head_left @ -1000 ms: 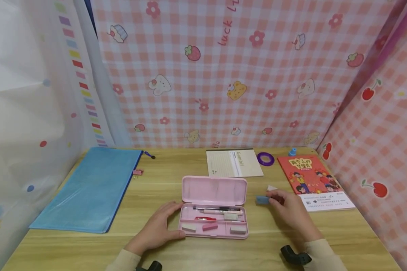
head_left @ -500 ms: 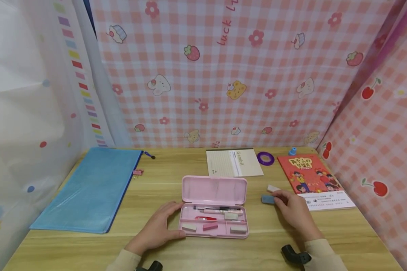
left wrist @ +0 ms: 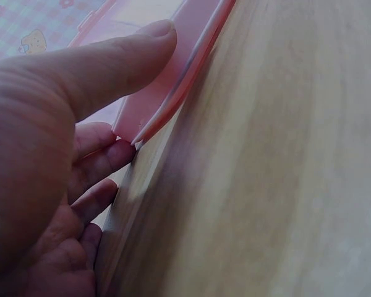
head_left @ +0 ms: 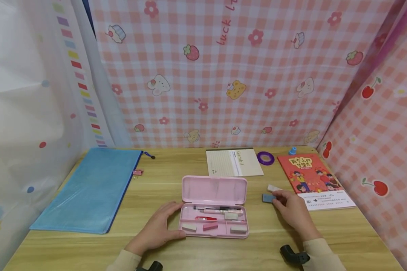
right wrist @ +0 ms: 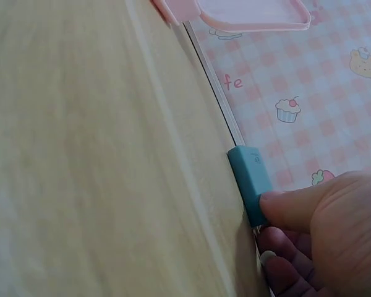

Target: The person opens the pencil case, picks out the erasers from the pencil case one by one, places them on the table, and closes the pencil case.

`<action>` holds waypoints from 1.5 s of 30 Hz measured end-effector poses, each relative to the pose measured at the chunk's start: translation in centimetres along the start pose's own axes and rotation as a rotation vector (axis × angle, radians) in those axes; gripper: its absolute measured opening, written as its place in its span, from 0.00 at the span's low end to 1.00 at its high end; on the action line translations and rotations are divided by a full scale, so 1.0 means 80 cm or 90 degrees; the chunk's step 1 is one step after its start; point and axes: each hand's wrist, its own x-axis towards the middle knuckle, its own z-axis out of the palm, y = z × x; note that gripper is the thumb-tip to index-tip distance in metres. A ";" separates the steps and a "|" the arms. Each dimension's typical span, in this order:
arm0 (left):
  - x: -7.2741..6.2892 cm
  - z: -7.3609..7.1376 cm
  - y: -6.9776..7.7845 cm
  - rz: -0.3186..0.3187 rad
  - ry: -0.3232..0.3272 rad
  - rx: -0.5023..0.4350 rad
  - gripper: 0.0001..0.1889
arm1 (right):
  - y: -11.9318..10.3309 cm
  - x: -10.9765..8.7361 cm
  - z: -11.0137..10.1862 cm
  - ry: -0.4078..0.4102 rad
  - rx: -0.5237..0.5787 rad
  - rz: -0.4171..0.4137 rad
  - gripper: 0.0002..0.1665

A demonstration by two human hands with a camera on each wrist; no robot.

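Observation:
An open pink pencil case (head_left: 214, 190) lies mid-table, with its lid tilted back. Along its left end rests my left hand (head_left: 158, 226), thumb by the front corner and fingers touching the side. Inside are a black pen (head_left: 224, 208), a red pen (head_left: 205, 218), a pink eraser (head_left: 210, 226) and several whitish blocks that look like erasers. To the right of the case, my right hand (head_left: 291, 210) pinches a blue eraser (head_left: 267, 198) low at the tabletop. A small white block (head_left: 273, 187) lies just behind it, close to the fingertips.
At the left lies a blue folder (head_left: 91, 188), with a pink clip (head_left: 138, 172) beside it. Behind the case are a notebook (head_left: 224, 163) and a purple tape roll (head_left: 266, 158). A red book (head_left: 312, 175) and a small blue bottle-shaped item (head_left: 292, 151) sit at the right.
My right hand has shifted slightly to the right with the blue eraser, and more of the white block shows behind it. The left hand and pencil case have stayed put.

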 end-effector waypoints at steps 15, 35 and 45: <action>-0.002 -0.001 0.002 0.027 0.017 0.004 0.47 | -0.003 -0.001 0.003 0.013 -0.017 -0.009 0.14; -0.002 0.000 0.000 0.036 0.020 0.011 0.48 | -0.058 -0.010 0.021 0.040 0.063 -0.173 0.11; -0.001 -0.001 -0.001 0.022 0.011 0.013 0.47 | -0.102 -0.026 0.034 -0.086 0.084 -0.203 0.13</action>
